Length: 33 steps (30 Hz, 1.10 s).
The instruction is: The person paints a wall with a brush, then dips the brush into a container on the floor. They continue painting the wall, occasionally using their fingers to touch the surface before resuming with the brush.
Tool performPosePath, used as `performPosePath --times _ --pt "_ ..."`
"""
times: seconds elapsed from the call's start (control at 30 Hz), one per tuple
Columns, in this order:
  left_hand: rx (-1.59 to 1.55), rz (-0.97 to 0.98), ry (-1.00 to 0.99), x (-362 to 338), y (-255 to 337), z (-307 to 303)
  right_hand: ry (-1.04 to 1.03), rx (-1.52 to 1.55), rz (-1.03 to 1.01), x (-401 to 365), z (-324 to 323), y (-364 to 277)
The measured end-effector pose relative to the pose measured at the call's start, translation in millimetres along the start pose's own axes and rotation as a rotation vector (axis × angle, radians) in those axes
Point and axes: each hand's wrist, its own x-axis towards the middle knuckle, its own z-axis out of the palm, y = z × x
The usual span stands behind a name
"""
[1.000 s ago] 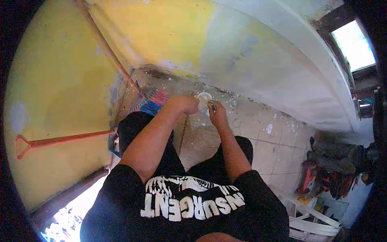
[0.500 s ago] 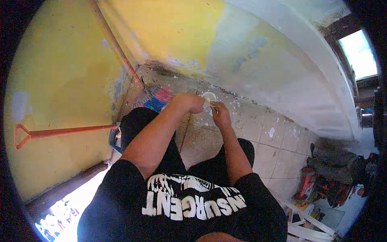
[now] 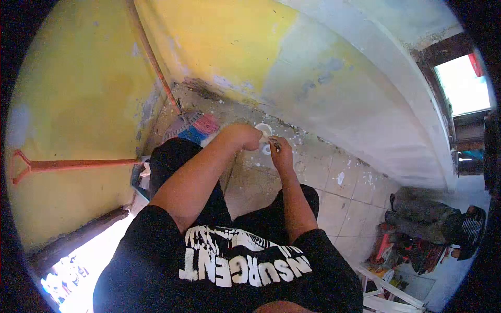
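Note:
My left hand (image 3: 247,136) is closed around something pale whose kind I cannot make out, its end showing near the fingertips. In my right hand (image 3: 282,152) is a small dark, metallic-looking tool (image 3: 275,144), with its tip against or very close to the pale thing. Both hands meet in front of my knees, low over the floor. Just beyond them is a round white container or lid (image 3: 264,127), partly hidden by the fingers. A smaller white round spot (image 3: 266,149) shows beneath the hands.
A broom (image 3: 180,125) with pink and blue bristles leans in the corner. An orange-handled dustpan (image 3: 83,165) is at my left. White spots mark the tiled floor (image 3: 334,203) along the patchy yellow wall (image 3: 224,41). Dark clutter (image 3: 422,224) and a white frame (image 3: 391,292) are at right.
The view has shifted slightly, so the surroundings sit a little further left. Both hands stay close together, with the right fingers and tool turned slightly.

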Motion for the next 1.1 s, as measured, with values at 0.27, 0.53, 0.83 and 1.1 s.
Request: performPosePath --times 0.27,0.53,0.83,1.1 --pt "-0.056 -0.04 -0.043 -24.2 14.9 -23.6 -0.115 0.09 0.151 8.3 -51.9 -45.3" --pt "0.013 0.026 -0.086 -21.7 13.7 -28.7 0.076 -0.158 -0.128 48.8 -145.4 -89.8" --pt "-0.061 0.034 -0.003 12.1 2.2 5.5 0.225 -0.303 -0.364 137.1 -255.7 -158.4" --pt "0.004 0.048 -0.038 19.9 -2.1 8.7 0.329 -0.485 -0.563 122.0 -273.7 -187.8"
